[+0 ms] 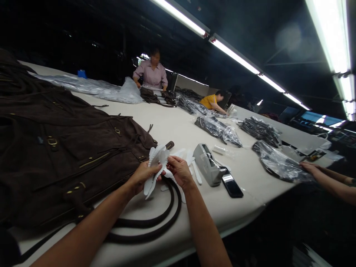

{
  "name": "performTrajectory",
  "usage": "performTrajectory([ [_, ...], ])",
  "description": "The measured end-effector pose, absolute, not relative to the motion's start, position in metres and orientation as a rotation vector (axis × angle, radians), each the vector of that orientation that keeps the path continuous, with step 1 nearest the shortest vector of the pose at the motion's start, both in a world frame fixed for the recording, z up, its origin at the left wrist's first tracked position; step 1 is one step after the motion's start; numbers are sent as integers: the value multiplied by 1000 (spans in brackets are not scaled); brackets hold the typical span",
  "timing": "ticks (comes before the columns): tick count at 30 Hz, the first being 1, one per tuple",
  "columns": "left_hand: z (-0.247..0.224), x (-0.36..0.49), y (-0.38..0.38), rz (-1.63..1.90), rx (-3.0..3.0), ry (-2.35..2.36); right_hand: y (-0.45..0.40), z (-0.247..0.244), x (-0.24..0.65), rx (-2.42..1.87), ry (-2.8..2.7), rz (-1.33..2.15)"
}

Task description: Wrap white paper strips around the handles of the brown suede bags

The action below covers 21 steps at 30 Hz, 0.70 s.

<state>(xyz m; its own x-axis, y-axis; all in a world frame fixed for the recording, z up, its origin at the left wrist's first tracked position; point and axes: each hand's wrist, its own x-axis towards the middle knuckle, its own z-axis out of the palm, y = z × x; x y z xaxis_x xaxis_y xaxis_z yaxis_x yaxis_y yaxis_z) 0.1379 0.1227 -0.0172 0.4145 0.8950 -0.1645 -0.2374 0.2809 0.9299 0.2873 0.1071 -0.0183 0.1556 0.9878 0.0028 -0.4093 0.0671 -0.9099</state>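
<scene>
My left hand [143, 175] is closed around a fanned bunch of thin white pieces with notched edges [157, 157]. The fingers of my right hand [180, 171] pinch the right side of that bunch. More white notched strips [197, 173] lie on the table just beyond my right hand. To the left rests a large dark brown bag [69, 144] with brass-coloured buckles and zips. Its rope-like handles [178, 207] loop over the table beneath my hands.
On the pale table [133, 252] stand a grey tape dispenser [207, 163] and, beside it, a phone [232, 184]. Plastic-wrapped dark bags [218, 129] lie farther back. Another person's hands [308, 167] touch a wrapped bag [280, 161] at right. Two co-workers [152, 73] lean over the far side.
</scene>
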Motion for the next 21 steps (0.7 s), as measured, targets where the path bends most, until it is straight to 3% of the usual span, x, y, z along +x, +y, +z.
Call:
performTrajectory([
  [7, -12, 133, 124, 821, 1077, 738, 100, -11, 291, -860, -741, 1443],
  [21, -15, 143, 119, 1095, 1065, 908, 107, -16, 285, -872, -632, 1284],
])
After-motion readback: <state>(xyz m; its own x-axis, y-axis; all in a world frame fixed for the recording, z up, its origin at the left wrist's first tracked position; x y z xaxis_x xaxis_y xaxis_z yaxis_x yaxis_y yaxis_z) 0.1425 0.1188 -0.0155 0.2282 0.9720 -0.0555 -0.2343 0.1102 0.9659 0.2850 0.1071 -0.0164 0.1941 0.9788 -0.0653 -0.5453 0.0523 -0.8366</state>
